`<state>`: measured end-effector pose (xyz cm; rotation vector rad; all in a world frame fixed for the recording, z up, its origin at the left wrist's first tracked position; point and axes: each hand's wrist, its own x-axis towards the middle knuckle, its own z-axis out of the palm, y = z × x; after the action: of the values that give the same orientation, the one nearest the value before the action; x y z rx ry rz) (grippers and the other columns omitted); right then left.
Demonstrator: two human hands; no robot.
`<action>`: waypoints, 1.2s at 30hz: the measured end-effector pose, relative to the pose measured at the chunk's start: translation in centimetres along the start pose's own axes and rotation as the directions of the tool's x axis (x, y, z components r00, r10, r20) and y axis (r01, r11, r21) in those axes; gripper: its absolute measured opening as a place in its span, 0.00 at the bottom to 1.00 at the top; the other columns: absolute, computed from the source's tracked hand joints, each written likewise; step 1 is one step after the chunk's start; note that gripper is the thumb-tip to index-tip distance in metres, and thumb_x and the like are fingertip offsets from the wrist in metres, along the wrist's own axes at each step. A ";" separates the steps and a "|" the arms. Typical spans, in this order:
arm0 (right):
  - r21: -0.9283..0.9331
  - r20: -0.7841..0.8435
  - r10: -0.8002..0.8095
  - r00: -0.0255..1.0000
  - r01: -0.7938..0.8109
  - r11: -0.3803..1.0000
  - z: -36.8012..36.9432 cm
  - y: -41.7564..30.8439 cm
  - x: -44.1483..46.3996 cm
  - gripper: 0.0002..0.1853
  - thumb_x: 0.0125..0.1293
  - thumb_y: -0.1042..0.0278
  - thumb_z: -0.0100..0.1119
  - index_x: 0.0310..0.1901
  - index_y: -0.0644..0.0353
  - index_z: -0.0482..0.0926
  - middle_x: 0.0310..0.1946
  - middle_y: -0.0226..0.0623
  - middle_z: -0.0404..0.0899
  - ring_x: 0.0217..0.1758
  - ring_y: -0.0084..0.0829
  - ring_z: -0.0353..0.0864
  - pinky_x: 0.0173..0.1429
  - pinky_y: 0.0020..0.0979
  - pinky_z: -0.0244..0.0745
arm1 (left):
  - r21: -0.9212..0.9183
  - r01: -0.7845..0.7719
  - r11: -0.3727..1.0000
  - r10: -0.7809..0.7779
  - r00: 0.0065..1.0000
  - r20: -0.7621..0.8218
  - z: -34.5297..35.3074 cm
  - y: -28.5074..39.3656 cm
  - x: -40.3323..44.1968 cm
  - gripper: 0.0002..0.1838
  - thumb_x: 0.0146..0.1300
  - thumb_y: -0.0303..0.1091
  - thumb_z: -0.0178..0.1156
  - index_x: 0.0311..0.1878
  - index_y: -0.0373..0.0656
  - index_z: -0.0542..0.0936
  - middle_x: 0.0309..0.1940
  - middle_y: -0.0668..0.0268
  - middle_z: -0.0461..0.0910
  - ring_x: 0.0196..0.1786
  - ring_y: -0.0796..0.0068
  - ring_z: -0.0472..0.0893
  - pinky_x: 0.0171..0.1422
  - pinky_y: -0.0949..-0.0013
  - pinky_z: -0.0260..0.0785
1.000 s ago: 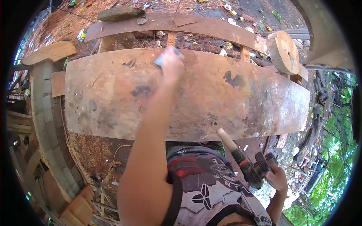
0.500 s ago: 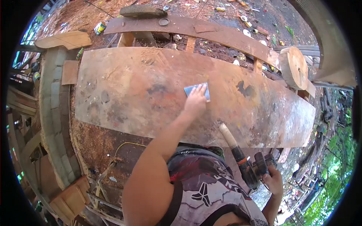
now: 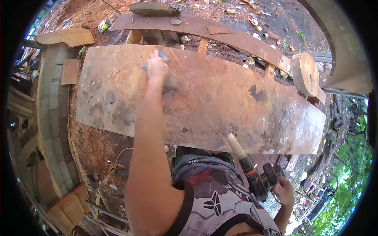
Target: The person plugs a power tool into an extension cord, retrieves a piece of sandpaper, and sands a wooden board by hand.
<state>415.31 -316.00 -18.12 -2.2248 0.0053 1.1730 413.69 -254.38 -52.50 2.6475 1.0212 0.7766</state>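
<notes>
My left hand (image 3: 156, 67) is closed around a flat blue-grey rectangular piece (image 3: 162, 56), whose material I cannot make out. It is down at the far edge of a stained wooden board (image 3: 220, 94), left of the middle. My right hand (image 3: 284, 190), low on the right, grips a black power tool (image 3: 252, 177) that looks like a blower. An orange band circles the tool's body, and a pale tube (image 3: 236, 145) points at the board's near edge. The left hand is somewhat blurred, and my fingers partly cover the flat piece.
Behind the board runs a long brown plank (image 3: 193, 26) bearing a metal ring (image 3: 176, 21) and a wood block (image 3: 154, 8). A round wood slab (image 3: 305, 74) stands at the right. A low block wall (image 3: 55, 90) lies left. Litter and sawdust cover the ground.
My left hand has swept from the board's middle to its far left edge, taking the flat piece along. The right hand and the black tool have stayed nearly in place.
</notes>
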 end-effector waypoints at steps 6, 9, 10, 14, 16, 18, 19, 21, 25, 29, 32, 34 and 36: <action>-0.005 0.061 0.002 0.998 -0.001 1.000 1.2 -1.5 0.7 0.41 0.54 0.23 0.67 0.39 0.65 0.82 0.24 0.27 0.79 0.26 0.19 0.77 0.30 0.24 0.70 | -0.263 -0.043 0.964 0.123 0.947 0.296 -3.1 12.3 -17.5 0.26 0.60 0.31 0.55 0.61 0.26 0.73 0.58 0.39 0.75 0.64 0.41 0.73 0.73 0.44 0.59; -0.153 0.078 -0.006 0.997 0.018 0.988 1.2 -1.9 1.5 0.41 0.55 0.24 0.66 0.39 0.66 0.83 0.23 0.28 0.79 0.25 0.19 0.77 0.29 0.25 0.70 | -0.477 -0.108 0.872 0.274 0.915 0.295 -6.9 10.4 -19.3 0.25 0.57 0.33 0.58 0.57 0.31 0.78 0.60 0.42 0.76 0.64 0.42 0.74 0.73 0.45 0.58; -0.140 0.103 -0.023 0.994 0.037 0.989 1.2 -2.2 1.5 0.40 0.55 0.24 0.65 0.39 0.65 0.83 0.23 0.28 0.79 0.25 0.19 0.77 0.29 0.25 0.70 | -0.132 -0.069 0.989 0.117 0.907 0.405 -8.6 7.1 -14.5 0.18 0.58 0.34 0.59 0.49 0.34 0.81 0.54 0.43 0.79 0.62 0.46 0.76 0.68 0.44 0.63; -0.147 0.146 -0.079 0.986 0.101 0.984 1.0 -0.7 1.2 0.39 0.56 0.25 0.65 0.38 0.64 0.83 0.23 0.28 0.79 0.26 0.19 0.77 0.29 0.25 0.69 | -0.303 0.697 0.650 -0.490 0.689 0.534 -18.3 2.4 -4.2 0.14 0.62 0.38 0.65 0.42 0.36 0.78 0.40 0.48 0.83 0.43 0.57 0.83 0.45 0.50 0.75; -0.189 0.149 -0.062 0.987 0.090 0.978 1.0 -0.4 0.6 0.39 0.56 0.25 0.65 0.38 0.64 0.82 0.23 0.28 0.79 0.26 0.19 0.77 0.29 0.25 0.69 | -0.126 0.482 0.867 -0.393 0.818 0.420 -9.4 0.9 -10.4 0.21 0.59 0.44 0.68 0.43 0.36 0.77 0.42 0.46 0.82 0.46 0.54 0.82 0.48 0.49 0.74; -0.206 0.130 -0.070 0.989 0.096 0.974 1.6 0.6 1.0 0.39 0.56 0.24 0.65 0.37 0.64 0.82 0.24 0.28 0.79 0.26 0.19 0.76 0.29 0.25 0.69 | 0.015 0.149 0.989 -0.150 0.986 0.066 -8.4 11.9 -21.9 0.26 0.63 0.32 0.56 0.61 0.25 0.74 0.62 0.37 0.73 0.65 0.43 0.73 0.74 0.39 0.57; -0.202 0.133 -0.075 0.988 0.101 0.974 1.8 1.3 1.2 0.39 0.56 0.24 0.65 0.37 0.64 0.82 0.24 0.28 0.79 0.26 0.19 0.76 0.29 0.25 0.69 | -0.167 0.033 0.985 0.003 0.977 0.211 -8.4 13.5 -26.1 0.29 0.62 0.29 0.54 0.66 0.26 0.70 0.61 0.37 0.74 0.66 0.41 0.72 0.75 0.45 0.58; -0.173 0.138 -0.107 0.985 0.130 0.976 1.8 2.8 0.4 0.39 0.56 0.24 0.65 0.36 0.64 0.82 0.23 0.27 0.78 0.25 0.19 0.76 0.28 0.25 0.69 | -0.281 -0.094 0.955 0.156 0.966 0.208 -8.9 11.6 -28.4 0.28 0.59 0.24 0.52 0.65 0.28 0.70 0.56 0.37 0.76 0.64 0.40 0.73 0.72 0.50 0.63; -0.094 0.097 -0.143 0.985 0.152 0.984 3.0 5.3 -2.1 0.40 0.55 0.23 0.65 0.36 0.64 0.82 0.21 0.27 0.77 0.23 0.19 0.76 0.27 0.25 0.69 | -0.048 0.429 0.902 -0.428 0.903 0.043 -14.3 -1.1 -16.9 0.02 0.58 0.21 0.56 0.33 0.39 0.77 0.38 0.50 0.78 0.47 0.51 0.81 0.49 0.51 0.74; -0.126 0.101 -0.049 0.994 0.061 0.990 3.6 7.1 -3.1 0.40 0.55 0.23 0.65 0.37 0.65 0.83 0.22 0.28 0.78 0.23 0.19 0.77 0.27 0.25 0.69 | 0.293 -0.237 0.926 0.136 0.935 0.327 -10.6 6.6 -25.9 0.19 0.65 0.38 0.53 0.45 0.30 0.82 0.60 0.37 0.73 0.59 0.40 0.76 0.65 0.38 0.65; -0.164 0.079 0.001 0.997 0.012 0.986 4.3 7.9 -4.2 0.40 0.55 0.24 0.66 0.39 0.65 0.83 0.23 0.29 0.79 0.24 0.19 0.77 0.27 0.25 0.70 | -0.335 -0.011 0.942 0.114 0.950 0.290 -12.4 15.7 -33.5 0.19 0.55 0.33 0.58 0.40 0.24 0.84 0.57 0.33 0.73 0.63 0.37 0.71 0.71 0.39 0.58; -0.143 0.113 -0.090 0.989 0.106 0.984 5.0 8.0 -5.1 0.41 0.54 0.24 0.66 0.42 0.66 0.83 0.24 0.28 0.80 0.25 0.19 0.77 0.28 0.24 0.69 | -0.125 -0.161 0.979 0.186 0.957 0.221 -14.3 10.4 -30.2 0.15 0.51 0.31 0.59 0.39 0.30 0.85 0.54 0.39 0.76 0.61 0.38 0.73 0.68 0.44 0.61; -0.143 0.120 -0.083 0.989 0.100 0.985 5.4 7.7 -6.3 0.41 0.54 0.25 0.67 0.43 0.66 0.83 0.24 0.28 0.79 0.26 0.19 0.77 0.29 0.24 0.69 | -0.084 0.077 0.994 -0.039 0.922 0.386 -15.0 2.5 -25.6 0.15 0.53 0.30 0.58 0.40 0.31 0.86 0.55 0.42 0.77 0.62 0.40 0.72 0.69 0.49 0.63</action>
<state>405.33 -321.14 -19.66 -2.2565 -0.2365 1.2838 391.08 -273.48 -49.25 2.5297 0.9205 0.2655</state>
